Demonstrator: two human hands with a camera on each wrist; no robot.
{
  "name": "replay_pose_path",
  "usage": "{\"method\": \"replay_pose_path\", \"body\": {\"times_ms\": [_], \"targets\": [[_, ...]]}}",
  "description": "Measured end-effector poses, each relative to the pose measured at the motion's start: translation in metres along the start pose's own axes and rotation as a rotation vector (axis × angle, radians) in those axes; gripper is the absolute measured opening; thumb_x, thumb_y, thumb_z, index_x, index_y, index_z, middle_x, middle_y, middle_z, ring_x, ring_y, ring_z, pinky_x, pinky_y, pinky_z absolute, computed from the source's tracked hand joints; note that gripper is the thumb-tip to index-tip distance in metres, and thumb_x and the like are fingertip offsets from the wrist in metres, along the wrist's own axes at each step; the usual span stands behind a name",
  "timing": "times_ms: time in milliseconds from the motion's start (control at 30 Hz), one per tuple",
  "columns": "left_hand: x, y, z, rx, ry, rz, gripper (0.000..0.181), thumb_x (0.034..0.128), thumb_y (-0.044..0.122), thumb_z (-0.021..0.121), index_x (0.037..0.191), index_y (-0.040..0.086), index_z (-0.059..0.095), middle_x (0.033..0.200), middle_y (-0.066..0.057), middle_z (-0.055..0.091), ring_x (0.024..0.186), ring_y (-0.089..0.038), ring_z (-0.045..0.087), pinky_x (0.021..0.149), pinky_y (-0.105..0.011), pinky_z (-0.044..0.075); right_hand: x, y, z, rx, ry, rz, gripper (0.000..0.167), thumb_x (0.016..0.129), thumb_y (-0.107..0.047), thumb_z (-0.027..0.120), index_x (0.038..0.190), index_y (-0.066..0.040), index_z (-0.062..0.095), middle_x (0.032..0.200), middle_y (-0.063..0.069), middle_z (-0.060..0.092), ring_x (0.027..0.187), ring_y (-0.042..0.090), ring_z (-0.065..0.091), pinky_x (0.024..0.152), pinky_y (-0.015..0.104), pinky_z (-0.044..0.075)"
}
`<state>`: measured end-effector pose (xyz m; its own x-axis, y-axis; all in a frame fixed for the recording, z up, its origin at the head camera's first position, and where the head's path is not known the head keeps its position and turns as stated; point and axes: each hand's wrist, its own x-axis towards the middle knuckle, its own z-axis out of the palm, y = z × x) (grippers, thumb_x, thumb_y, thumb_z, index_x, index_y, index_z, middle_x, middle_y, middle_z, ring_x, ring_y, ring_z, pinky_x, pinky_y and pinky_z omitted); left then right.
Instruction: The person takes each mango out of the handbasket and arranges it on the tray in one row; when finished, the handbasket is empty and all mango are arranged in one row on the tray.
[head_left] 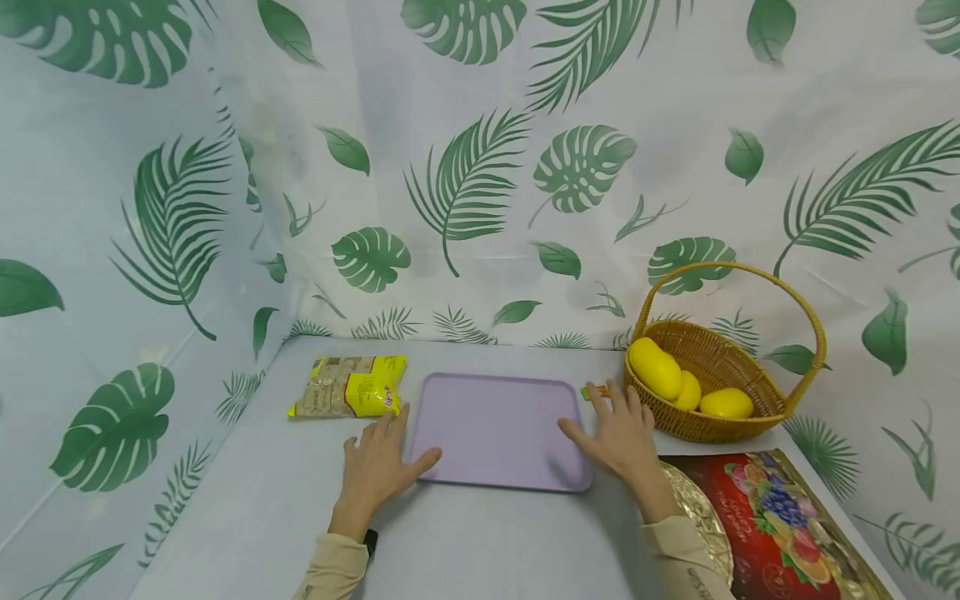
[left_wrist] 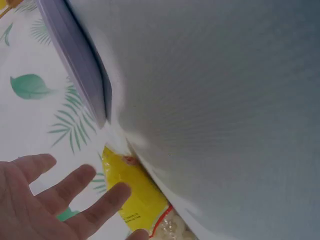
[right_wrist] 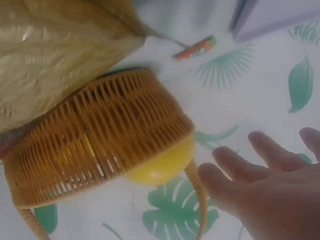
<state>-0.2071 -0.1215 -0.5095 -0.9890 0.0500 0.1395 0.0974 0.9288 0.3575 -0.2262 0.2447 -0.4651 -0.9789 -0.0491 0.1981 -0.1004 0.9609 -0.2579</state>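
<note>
A pale purple tray point(head_left: 495, 429) lies flat on the table between the two hands. My left hand point(head_left: 378, 467) is by its left edge with the fingers spread and the thumb reaching over the rim; whether it touches is unclear. By the right edge hovers my right hand point(head_left: 621, 437), fingers spread, thumb pointing towards the tray. Both hands hold nothing. Behind the right fingers is a small orange and green wrapped item point(right_wrist: 195, 49), partly hidden in the head view. A yellow and clear bag point(head_left: 348, 387) of pale pieces lies just beyond the left fingertips.
A wicker basket point(head_left: 675, 423) with a tall handle stands at the back right, holding yellow fruits point(head_left: 656, 369). In front of it lies a red and gold package point(head_left: 772, 533) printed with fruit. A leaf-patterned sheet point(head_left: 480, 183) hangs behind the table and at the left.
</note>
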Motion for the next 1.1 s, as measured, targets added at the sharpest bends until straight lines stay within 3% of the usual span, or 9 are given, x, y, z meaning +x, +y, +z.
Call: {"method": "replay_pose_path", "body": {"times_ms": [133,333,533,733,1100], "targets": [[-0.001,-0.001,0.003,0.025,-0.024,-0.008,0.095,0.0827,0.082,0.051,0.155,0.021,0.039,0.142,-0.012,0.058,0.118,-0.038,0.06,0.091,-0.064,0.045,0.003,0.003,-0.008,0.007,0.005,0.001,0.087,0.09,-0.068,0.054,0.153,-0.01,0.041,0.157,0.029,0.034,0.143,0.057,0.027,0.11,0.075,0.023],[-0.001,-0.002,0.006,0.034,-0.076,-0.004,0.093,0.0836,0.079,0.053,0.152,0.016,0.045,0.124,-0.015,0.066,0.103,-0.034,0.063,0.079,-0.054,0.05,0.015,0.012,-0.022,0.033,0.023,-0.01,0.087,0.091,-0.064,0.056,0.153,-0.006,0.038,0.157,0.032,0.029,0.142,0.058,0.024,0.111,0.077,0.02],[-0.002,-0.002,0.01,0.006,-0.169,-0.009,0.1,0.081,0.076,0.061,0.15,0.005,0.045,0.127,-0.02,0.064,0.106,-0.036,0.064,0.083,-0.055,0.053,0.031,0.028,-0.035,0.014,0.01,-0.028,0.081,0.095,-0.055,0.057,0.153,-0.002,0.037,0.155,0.036,0.028,0.14,0.064,0.021,0.108,0.078,0.02],[-0.005,-0.003,0.011,-0.061,-0.238,0.009,0.101,0.0786,0.072,0.067,0.15,0.004,0.045,0.133,-0.021,0.062,0.115,-0.039,0.062,0.093,-0.058,0.052,0.045,0.051,-0.046,-0.008,-0.024,-0.017,0.075,0.097,-0.049,0.057,0.152,-0.002,0.037,0.154,0.039,0.026,0.138,0.065,0.023,0.103,0.08,0.026],[-0.004,0.0,0.011,-0.101,-0.221,0.009,0.098,0.0772,0.06,0.077,0.15,0.003,0.044,0.13,-0.022,0.064,0.112,-0.041,0.063,0.095,-0.057,0.052,0.07,0.083,-0.058,-0.05,-0.149,0.049,0.083,0.099,-0.052,0.05,0.155,0.004,0.026,0.152,0.044,0.019,0.128,0.072,0.029,0.097,0.081,0.033]]}}
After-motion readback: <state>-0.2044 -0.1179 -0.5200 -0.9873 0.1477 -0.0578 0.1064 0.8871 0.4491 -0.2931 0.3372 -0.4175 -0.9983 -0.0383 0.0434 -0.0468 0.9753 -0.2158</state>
